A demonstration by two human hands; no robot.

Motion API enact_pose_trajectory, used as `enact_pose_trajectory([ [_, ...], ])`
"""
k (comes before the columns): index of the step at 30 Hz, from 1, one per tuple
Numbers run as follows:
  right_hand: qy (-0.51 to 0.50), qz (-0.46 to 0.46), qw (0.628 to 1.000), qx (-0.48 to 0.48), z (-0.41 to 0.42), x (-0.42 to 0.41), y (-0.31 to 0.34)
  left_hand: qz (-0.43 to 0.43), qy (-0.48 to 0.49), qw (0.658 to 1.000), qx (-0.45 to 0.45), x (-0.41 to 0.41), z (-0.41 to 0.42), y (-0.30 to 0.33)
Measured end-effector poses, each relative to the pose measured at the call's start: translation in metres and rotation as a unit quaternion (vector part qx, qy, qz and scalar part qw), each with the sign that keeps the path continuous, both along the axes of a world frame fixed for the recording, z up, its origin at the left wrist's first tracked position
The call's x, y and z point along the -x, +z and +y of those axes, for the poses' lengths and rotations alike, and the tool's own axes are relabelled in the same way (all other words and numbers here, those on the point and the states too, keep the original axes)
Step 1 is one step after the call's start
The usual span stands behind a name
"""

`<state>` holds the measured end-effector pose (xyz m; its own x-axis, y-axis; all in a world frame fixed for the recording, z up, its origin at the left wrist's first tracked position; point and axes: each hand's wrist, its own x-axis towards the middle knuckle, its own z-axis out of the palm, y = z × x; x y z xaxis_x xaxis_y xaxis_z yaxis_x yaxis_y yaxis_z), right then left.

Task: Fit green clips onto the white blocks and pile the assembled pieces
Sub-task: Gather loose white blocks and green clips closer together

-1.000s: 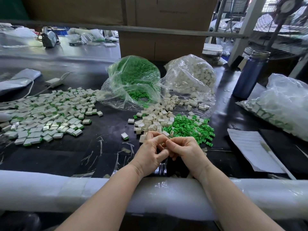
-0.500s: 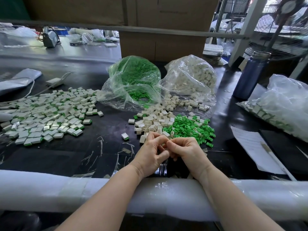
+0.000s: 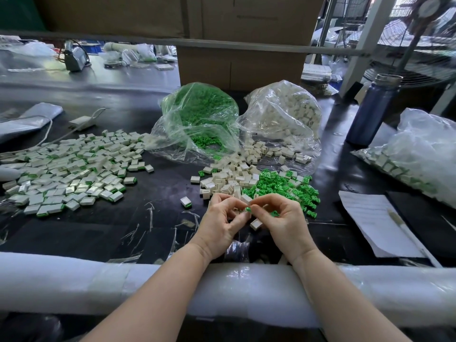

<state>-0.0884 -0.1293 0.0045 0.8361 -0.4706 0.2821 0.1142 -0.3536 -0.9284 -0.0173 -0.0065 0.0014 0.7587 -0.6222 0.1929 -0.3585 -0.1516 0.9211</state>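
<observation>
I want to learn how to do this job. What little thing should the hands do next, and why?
Probably push the small green plastic clip, pinched by the right hand, into the white plastic block held at the left hand fingertips. The two pieces nearly meet but do not look joined yet. The pile of finished white-and-green pieces waits to the left.

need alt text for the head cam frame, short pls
Two bare hands meet over a black worktable, the left hand and right hand pinching a small green plastic clip between their fingertips. Loose white plastic blocks and green clips lie just beyond; assembled pieces spread at left.
</observation>
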Motion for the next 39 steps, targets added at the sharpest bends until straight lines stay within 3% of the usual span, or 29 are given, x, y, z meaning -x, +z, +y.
enact_pose_trajectory([
  [6, -0.011, 0.025, 0.996, 0.088, 0.002, -0.001, 0.001, -0.018, 0.002, 1.000, -0.023, 0.000, -0.001, 0.001],
  [12, -0.030, 0.029, 0.995, 0.088, 0.002, -0.002, -0.001, -0.019, 0.035, 0.999, -0.013, -0.001, 0.001, -0.001],
  [18, -0.105, 0.012, 0.991, 0.086, -0.002, -0.001, -0.003, -0.008, 0.260, 0.965, 0.047, -0.012, 0.008, -0.006],
  [23, -0.156, 0.036, 0.982, 0.103, -0.007, -0.002, -0.007, -0.018, 0.389, 0.921, 0.022, -0.023, 0.014, -0.008],
  [33, -0.154, 0.092, 0.966, 0.184, -0.006, -0.001, -0.006, -0.035, 0.319, 0.933, -0.160, -0.019, 0.011, -0.009],
  [39, -0.131, 0.096, 0.958, 0.237, -0.004, -0.002, -0.008, -0.094, 0.293, 0.935, -0.179, -0.016, 0.010, -0.009],
])
